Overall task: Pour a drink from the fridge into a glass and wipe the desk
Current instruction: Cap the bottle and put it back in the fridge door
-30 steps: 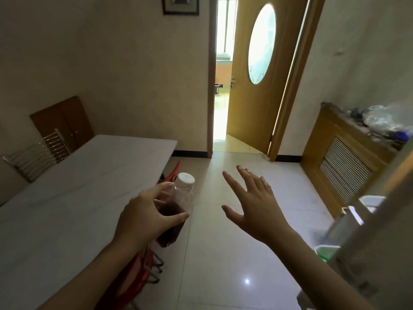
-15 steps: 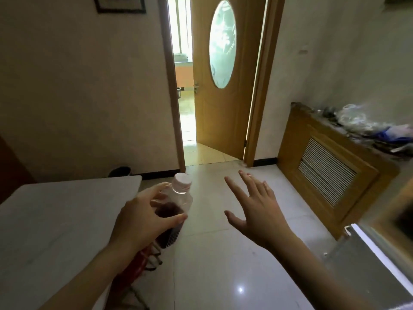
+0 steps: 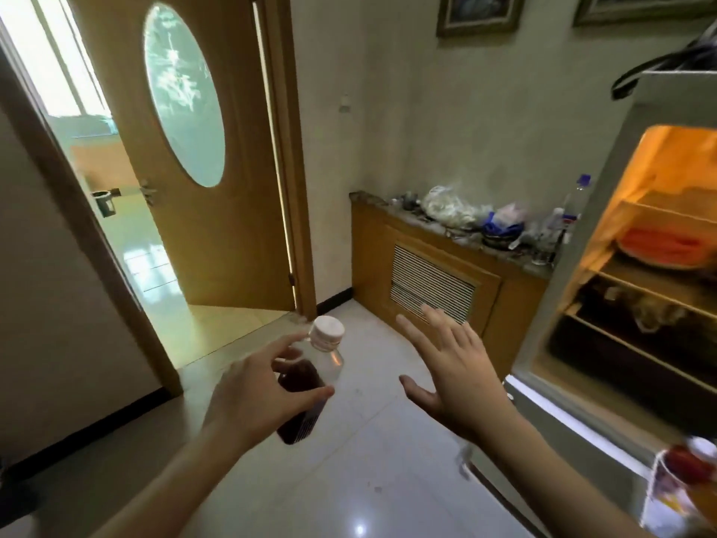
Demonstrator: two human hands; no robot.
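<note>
Bottle (image 3: 306, 376) of dark drink is in our left hand (image 3: 254, 399), held out over the tiled floor (image 3: 349, 479) in the middle of the view. It's tilted a bit, white cap (image 3: 328, 331) pointing up and away from us, and the dark liquid fills only the lower part. Our left fingers (image 3: 310, 394) are wrapped around the bottle's body, thumb on one side. Our right hand (image 3: 452, 376) is just beside it, not touching anything, fingers spread wide and palm down. Off to the right the fridge (image 3: 636, 273) stands open with its orange-lit shelves showing. Further back there's a wooden cabinet (image 3: 434, 273) with cluttered stuff on top, and a wooden door (image 3: 201, 168) with an oval window, standing open.
</note>
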